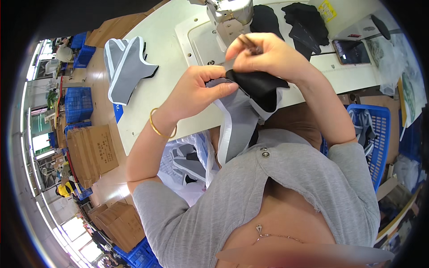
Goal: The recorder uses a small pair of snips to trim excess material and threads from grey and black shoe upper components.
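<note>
Head view: the left hand (pixel 196 87) has its grip closed, thumb pressed over bent fingers on the upper edge of a grey-and-black fabric piece (pixel 239 125). That piece sits between the person's body and the bench (pixel 165 56), its white-bound grey part hanging past the front edge toward the grey shirt (pixel 290 192), its black part spread to the right. The right hand (pixel 263 53) has a curled grip around a small dark item (pixel 251 46), just above the fabric; whether its fingertips also touch the cloth I cannot tell.

Beyond the hands stands the sewing machine (pixel 230 20), close enough to leave little room on that side. Leftward, a broad stretch of white surface runs between the left hand and a stack of grey pieces (pixel 127 69), which lies near the curved left edge. To the right, black cloth (pixel 306 29) and a phone (pixel 351 52) narrow the space past the right forearm. Below the bench's edges are a white plastic bag (pixel 208 154) and a blue basket (pixel 380 147).
</note>
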`<action>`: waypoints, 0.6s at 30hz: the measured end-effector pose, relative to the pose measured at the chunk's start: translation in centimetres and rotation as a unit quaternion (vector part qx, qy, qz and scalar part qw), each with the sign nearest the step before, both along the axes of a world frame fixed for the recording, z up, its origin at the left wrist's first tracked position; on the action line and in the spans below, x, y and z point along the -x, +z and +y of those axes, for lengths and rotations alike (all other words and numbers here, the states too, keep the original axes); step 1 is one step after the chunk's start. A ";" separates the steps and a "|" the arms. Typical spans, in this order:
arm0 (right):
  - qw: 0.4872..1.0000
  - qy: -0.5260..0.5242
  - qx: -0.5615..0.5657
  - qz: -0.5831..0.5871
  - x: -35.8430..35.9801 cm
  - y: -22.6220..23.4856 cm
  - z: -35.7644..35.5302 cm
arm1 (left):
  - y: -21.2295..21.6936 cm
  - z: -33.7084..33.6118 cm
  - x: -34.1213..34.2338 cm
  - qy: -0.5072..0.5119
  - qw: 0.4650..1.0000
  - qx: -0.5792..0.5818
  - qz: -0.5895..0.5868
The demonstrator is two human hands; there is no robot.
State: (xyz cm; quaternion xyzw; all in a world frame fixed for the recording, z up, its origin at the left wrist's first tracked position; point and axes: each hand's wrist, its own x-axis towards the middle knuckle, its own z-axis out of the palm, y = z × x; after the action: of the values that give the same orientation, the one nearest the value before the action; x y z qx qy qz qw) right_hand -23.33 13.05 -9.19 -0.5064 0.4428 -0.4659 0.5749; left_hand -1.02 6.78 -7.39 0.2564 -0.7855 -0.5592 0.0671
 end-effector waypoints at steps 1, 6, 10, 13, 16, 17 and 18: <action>0.998 -0.037 -0.046 -0.039 0.0 0.0 0.0 | 0.0 0.3 -0.1 0.051 0.999 0.002 0.006; 0.953 -0.255 0.160 -0.018 -0.7 -2.5 3.7 | -0.4 1.5 -1.7 0.195 0.974 0.117 -0.008; 0.905 -0.243 0.265 0.228 -2.8 -4.3 4.2 | -0.5 2.8 -1.1 0.267 0.958 0.093 0.044; 0.969 -0.147 0.087 0.180 -2.2 -4.1 4.3 | -0.9 3.1 -0.9 0.296 0.950 0.047 0.094; 0.992 -0.045 0.019 0.118 -1.0 -3.7 3.1 | -1.9 3.7 -0.3 0.290 0.947 0.058 0.126; 0.998 -0.014 -0.013 0.063 -0.9 -3.7 2.8 | -2.1 3.8 -0.2 0.274 0.947 0.098 0.133; 0.999 -0.033 -0.038 0.015 -1.1 -2.3 3.0 | -1.8 4.0 -0.3 0.250 0.951 0.131 0.127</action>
State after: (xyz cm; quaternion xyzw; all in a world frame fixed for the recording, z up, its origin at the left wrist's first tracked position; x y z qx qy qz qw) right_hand -22.19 16.05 -11.49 -0.4760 0.4851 -0.4601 0.5714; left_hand -0.73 10.79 -9.20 0.3606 -0.7471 -0.4449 0.3374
